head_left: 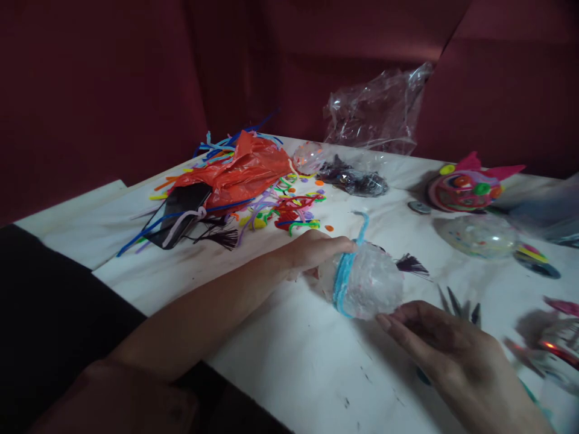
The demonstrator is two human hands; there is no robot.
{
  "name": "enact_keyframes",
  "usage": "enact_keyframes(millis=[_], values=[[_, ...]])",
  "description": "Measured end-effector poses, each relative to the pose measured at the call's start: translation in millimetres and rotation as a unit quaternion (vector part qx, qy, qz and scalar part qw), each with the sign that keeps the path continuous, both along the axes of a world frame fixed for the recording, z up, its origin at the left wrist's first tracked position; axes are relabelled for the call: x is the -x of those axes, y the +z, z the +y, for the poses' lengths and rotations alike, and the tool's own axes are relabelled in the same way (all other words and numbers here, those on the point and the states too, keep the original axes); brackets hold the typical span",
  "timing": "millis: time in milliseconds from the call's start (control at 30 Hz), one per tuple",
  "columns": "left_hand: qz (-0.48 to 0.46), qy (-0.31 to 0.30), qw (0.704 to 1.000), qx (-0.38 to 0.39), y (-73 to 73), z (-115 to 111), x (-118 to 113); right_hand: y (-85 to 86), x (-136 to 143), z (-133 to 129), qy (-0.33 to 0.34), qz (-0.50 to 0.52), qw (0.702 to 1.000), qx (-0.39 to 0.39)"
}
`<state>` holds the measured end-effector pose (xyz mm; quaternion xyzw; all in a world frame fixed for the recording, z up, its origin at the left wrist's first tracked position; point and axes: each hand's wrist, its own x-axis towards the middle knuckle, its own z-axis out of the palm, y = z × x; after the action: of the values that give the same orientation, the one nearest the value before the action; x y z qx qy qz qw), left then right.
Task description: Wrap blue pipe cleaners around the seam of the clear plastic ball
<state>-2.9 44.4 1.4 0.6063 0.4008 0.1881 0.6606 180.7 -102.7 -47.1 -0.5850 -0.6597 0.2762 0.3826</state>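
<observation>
A translucent, whitish rounded ball (380, 280) is held just over the white table. Around its left part runs a fuzzy light-blue pipe cleaner (342, 283), one end of which sticks up past the top. My left hand (310, 250) is closed on the ball's left end, thumb pressing by the pipe cleaner; its other fingers are mostly hidden behind. At the lower right edge of the ball, the thumb and fingertips of my right hand (456, 346) are pinched against it. A tuft of dark bristly strands (411, 265) lies just beyond the ball.
Left back, a red plastic bag (244, 169) lies among colourful pipe cleaners (260, 214). Behind are a dark bundle in clear wrap (355, 178) and a clear plastic bag (380, 111). A decorated pink ball (468, 187), speckled clear ball (482, 236) and scissors (459, 304) lie right.
</observation>
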Motion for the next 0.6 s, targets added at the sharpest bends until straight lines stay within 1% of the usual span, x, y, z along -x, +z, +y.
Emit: enact_keyframes(millis=[133, 233, 267, 333, 400, 433, 500, 600], values=[[0.002, 0.021, 1.000, 0.020, 0.9, 0.4, 0.1, 7.5, -1.8, 1.2, 0.029, 0.054, 0.998, 0.015], [0.008, 0.037, 0.999, 0.038, 1.3, 1.7, 0.6, 16.1, -13.0, 3.4, 0.055, 0.070, 0.996, 0.003], [0.009, 0.039, 0.998, 0.043, 1.2, 2.2, 0.7, 18.2, -18.4, 4.1, 0.042, 0.064, 0.997, -0.011], [0.007, 0.039, 0.998, 0.052, 0.8, 3.3, 1.0, 19.8, -30.1, 5.0, -0.006, 0.063, 0.997, -0.036], [0.000, 0.036, 0.998, 0.059, 0.3, 4.3, 1.3, 18.7, -38.8, 5.3, -0.058, 0.085, 0.994, -0.048], [-0.003, 0.034, 0.997, 0.062, 0.1, 4.8, 1.5, 17.9, -40.7, 5.4, -0.071, 0.100, 0.991, -0.049], [-0.005, 0.029, 0.997, 0.069, -0.3, 5.7, 1.9, 18.1, -37.6, 5.5, -0.056, 0.104, 0.992, -0.048], [-0.008, 0.019, 0.997, 0.080, -1.4, 7.0, 2.2, 22.5, -19.9, 5.7, 0.009, 0.068, 0.997, -0.045]])
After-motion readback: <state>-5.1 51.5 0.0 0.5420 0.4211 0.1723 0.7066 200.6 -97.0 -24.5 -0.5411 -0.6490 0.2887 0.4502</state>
